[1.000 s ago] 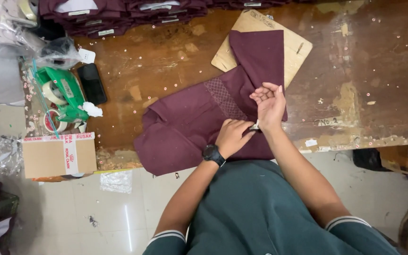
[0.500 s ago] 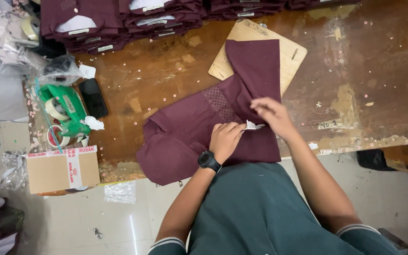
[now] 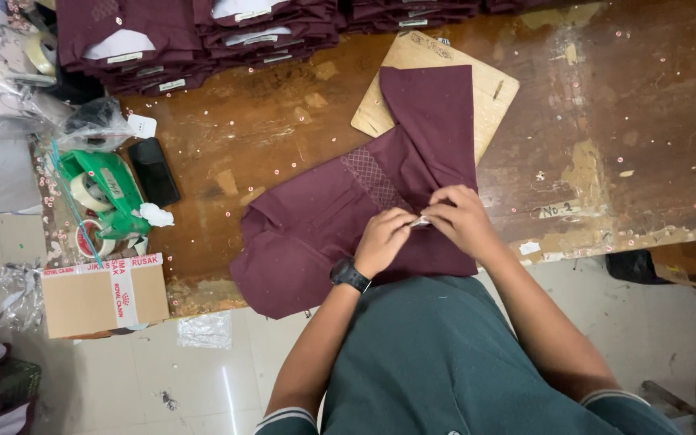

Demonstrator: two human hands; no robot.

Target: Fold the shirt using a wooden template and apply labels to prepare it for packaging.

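Your left hand [image 3: 382, 240] and right hand [image 3: 462, 219] meet over the maroon fabric shirt [image 3: 340, 217], fingertips pinched together on a small pale tag or clip [image 3: 421, 222] between them. Both hands are curled nearly closed, thumb against fingers, gripping that little piece right at the shirt's near edge. What the piece is exactly, you cannot tell from here; it is too small.

The shirt lies spread on the worn brown wooden table [image 3: 630, 121], its lower part hanging toward the table's front edge, one folded portion laid up over a light plywood folding board [image 3: 489, 89] that sits tilted behind your hands. A patterned panel shows on the shirt just left of your left hand. There is a black wristwatch [image 3: 350, 275] on your left wrist.

Off to your left, a brown cardboard box [image 3: 102, 298] with red-and-white tape across its closed top stands below the table's corner; its contents are hidden. Above it a green tape dispenser [image 3: 105, 197] holds a roll of tape, and a second roll lies just beside it. A flat black rectangular object [image 3: 153, 171] lies near the dispenser, with a crumpled clear plastic bag [image 3: 94, 121] behind it, something dark inside.

Along the far edge, stacks of folded maroon shirts [image 3: 203, 32] with pale collar inserts run in a row.
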